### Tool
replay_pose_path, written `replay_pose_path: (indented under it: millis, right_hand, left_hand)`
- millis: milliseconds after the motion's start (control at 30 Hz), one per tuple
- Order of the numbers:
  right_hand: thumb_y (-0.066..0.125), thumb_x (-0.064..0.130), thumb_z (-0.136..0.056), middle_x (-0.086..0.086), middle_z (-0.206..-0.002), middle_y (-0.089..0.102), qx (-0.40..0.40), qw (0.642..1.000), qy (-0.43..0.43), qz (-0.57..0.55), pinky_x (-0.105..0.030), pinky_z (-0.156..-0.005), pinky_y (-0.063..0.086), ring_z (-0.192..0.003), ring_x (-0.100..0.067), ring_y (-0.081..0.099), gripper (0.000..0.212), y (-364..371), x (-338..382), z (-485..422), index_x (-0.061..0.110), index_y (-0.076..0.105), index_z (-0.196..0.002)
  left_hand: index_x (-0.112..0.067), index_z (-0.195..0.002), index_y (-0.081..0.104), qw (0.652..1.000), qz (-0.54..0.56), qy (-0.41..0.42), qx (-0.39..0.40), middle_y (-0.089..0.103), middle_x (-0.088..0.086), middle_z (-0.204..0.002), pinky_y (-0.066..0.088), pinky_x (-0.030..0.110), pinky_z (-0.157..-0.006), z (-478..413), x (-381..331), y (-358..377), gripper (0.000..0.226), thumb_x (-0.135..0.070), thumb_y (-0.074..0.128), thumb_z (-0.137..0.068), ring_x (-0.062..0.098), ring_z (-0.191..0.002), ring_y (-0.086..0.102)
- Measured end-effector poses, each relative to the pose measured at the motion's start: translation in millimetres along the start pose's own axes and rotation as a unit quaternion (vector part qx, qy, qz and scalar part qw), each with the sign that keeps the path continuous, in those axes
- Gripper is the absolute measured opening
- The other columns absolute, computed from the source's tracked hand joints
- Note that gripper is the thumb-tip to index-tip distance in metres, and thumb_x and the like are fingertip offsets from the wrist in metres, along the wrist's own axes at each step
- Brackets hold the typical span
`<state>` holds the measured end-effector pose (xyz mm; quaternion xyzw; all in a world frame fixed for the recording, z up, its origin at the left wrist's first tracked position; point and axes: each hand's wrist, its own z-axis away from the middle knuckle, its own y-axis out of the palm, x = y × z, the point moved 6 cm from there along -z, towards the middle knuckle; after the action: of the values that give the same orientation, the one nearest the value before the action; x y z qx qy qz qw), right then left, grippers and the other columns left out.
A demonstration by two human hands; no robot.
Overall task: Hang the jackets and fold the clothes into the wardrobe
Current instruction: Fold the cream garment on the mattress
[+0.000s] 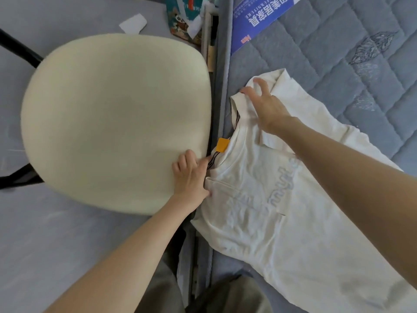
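Observation:
A white T-shirt point(282, 222) with pale grey lettering and an orange neck tag point(222, 145) lies spread on the blue-grey quilted mattress point(361, 64). My left hand point(191, 175) holds the near shoulder by the collar, with curled fingers and the thumb on the fabric. Farther up, my right hand point(264, 105) pinches the far shoulder and its folded-in sleeve between thumb and fingers. The shirt's lower part runs out of view at the bottom right.
A cream round chair seat point(112, 123) with black legs stands close to the left of the bed edge. A blue printed label point(259, 19) lies on the mattress top. A patterned bag point(187, 16) and white paper point(133, 24) lie on the floor beyond.

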<state>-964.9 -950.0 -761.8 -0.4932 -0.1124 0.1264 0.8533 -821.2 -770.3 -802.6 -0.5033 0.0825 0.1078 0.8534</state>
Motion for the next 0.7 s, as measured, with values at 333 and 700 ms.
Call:
replay_pose_path:
  millis: [333, 700]
  right_hand:
    - [0.05, 0.005, -0.089, -0.02, -0.106, 0.051, -0.109, 0.981, 0.107, -0.115, -0.038, -0.068, 0.037, -0.084, -0.035, 0.05, 0.016, 14, -35, 30, 0.003, 0.052, -0.106]
    - [0.045, 0.001, -0.089, -0.013, -0.105, 0.058, -0.131, 0.946, 0.138, -0.262, -0.044, -0.081, 0.046, -0.093, -0.03, 0.053, 0.02, 9, -32, 47, 0.008, 0.049, -0.107]
  left_hand:
    - [-0.02, -0.088, 0.056, 0.996, 0.068, -0.058, -0.023, 0.027, 0.003, -0.11, 0.011, 0.03, -0.074, -9, -2, 8, 0.026, -0.017, 0.069, -0.066, 0.023, -0.1, 0.024]
    - [-0.02, -0.075, 0.046, 0.971, 0.23, 0.037, 0.054, 0.038, -0.008, -0.096, 0.019, 0.027, -0.082, 8, 7, -6, 0.027, -0.036, 0.067, -0.069, 0.013, -0.094, 0.03]
